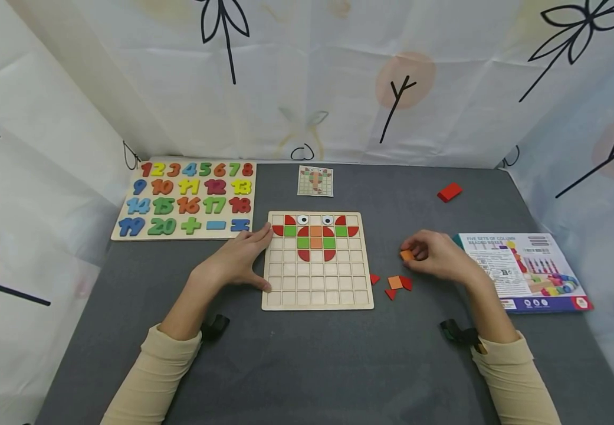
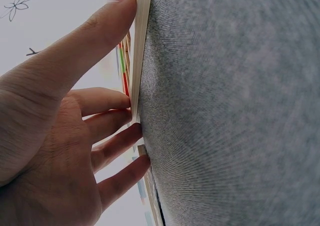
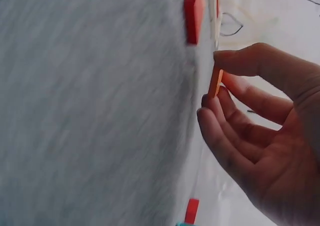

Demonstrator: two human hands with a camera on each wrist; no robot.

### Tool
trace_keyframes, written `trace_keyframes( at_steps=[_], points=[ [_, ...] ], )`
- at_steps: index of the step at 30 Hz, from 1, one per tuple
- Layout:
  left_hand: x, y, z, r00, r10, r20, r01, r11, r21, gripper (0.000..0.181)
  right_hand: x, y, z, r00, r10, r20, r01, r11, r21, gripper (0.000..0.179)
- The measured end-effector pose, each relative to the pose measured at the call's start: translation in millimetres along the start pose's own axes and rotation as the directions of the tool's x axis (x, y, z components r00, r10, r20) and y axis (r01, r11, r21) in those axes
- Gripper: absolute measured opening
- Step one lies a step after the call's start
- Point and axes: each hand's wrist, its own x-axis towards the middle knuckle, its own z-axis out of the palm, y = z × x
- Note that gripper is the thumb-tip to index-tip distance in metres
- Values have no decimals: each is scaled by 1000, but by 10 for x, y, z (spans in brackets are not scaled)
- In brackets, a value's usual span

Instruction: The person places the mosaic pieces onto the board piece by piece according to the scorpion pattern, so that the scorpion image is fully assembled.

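Observation:
A wooden grid board lies on the grey table, with red, green and orange tiles and two eye pieces in its upper rows. Along its left edge rests my left hand, thumb near the lower corner and fingers higher up. The left wrist view shows the thumb and fingertips touching the side of the board. To the right of the board, my right hand pinches an orange square tile between thumb and fingers. Below that hand lie an orange square, a red piece and red triangles.
A pattern card lies behind the board. The number board sits at the back left, with coloured numerals in it. At the right is a printed box, with a red stack of pieces behind it. White cloth surrounds the table.

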Motion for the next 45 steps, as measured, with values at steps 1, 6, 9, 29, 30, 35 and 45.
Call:
trace_keyframes(
  at_steps=[1, 6, 9, 29, 30, 35, 45],
  points=[
    [0, 0, 0, 1000, -2, 2, 2, 1000, -2, 134, 9, -20, 5, 1000, -15, -4, 15, 1000, 12, 24],
    [13, -5, 0, 1000, -5, 6, 5, 1000, 2, 134, 92, -168, 70, 995, -103, 2, 103, 993, 64, 26],
    [14, -3, -1, 1000, 1, 5, -1, 1000, 3, 134, 161, -290, 129, 989, -145, 16, 143, 985, 93, 26],
    [8, -2, -10, 1000, 13, -2, -13, 1000, -6, 133, 849, -1023, 516, 909, -368, 194, 346, 928, 141, 20],
    [8, -1, -12, 1000, 11, -1, -11, 1000, -8, 133, 877, -1054, 534, 902, -382, 200, 363, 923, 127, 19],
    [14, 2, -12, 1000, 10, 5, -10, 1000, -6, 133, 987, -1163, 610, 876, -427, 223, 429, 902, 43, 12],
    [19, 3, -12, 1000, 8, 14, -8, 1000, -6, 133, 1053, -1214, 661, 870, -433, 235, 450, 893, -20, 10]
  ],
)
